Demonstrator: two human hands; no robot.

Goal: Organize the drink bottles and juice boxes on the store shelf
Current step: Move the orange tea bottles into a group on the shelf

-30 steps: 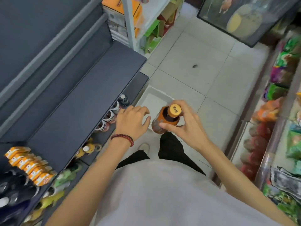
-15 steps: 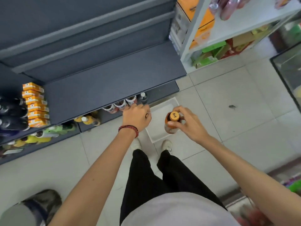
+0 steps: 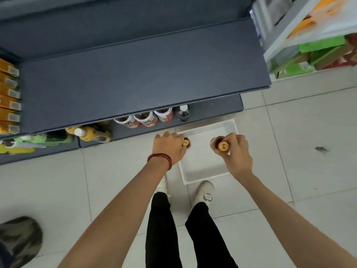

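Right hand (image 3: 236, 153): an orange-capped bottle (image 3: 223, 146) is being gripped just under its cap by the curled fingers and thumb. The cap is being turned toward the camera, and the body is being mostly hidden by the hand.
Place of the bottle: it is being held in the air over the right part of the white tray (image 3: 202, 171), well apart from the shelves.
Left hand (image 3: 168, 147): it is being seen from the back, with a red bead bracelet (image 3: 160, 160) on the wrist. The fingers are being bent downward, and it cannot be told if anything is being pinched by them.
Second orange cap (image 3: 186, 142): it is being seen just beside the left fingers, at the left edge of the tray. Whether it is being touched cannot be told.
Tray: it is being rested on the tiled floor (image 3: 309, 171), between two white shoes (image 3: 204, 192) and the lower shelf (image 3: 212, 107).
Lower shelf: three red-labelled bottles (image 3: 145, 118) and one dark bottle (image 3: 183, 112) with a white cap are being displayed in a row. Yellow bottles (image 3: 90, 132) and green bottles (image 3: 38, 139) are being displayed further left.
Upper shelf (image 3: 135, 74): orange juice boxes (image 3: 9, 99) are being displayed in a row at its left end.
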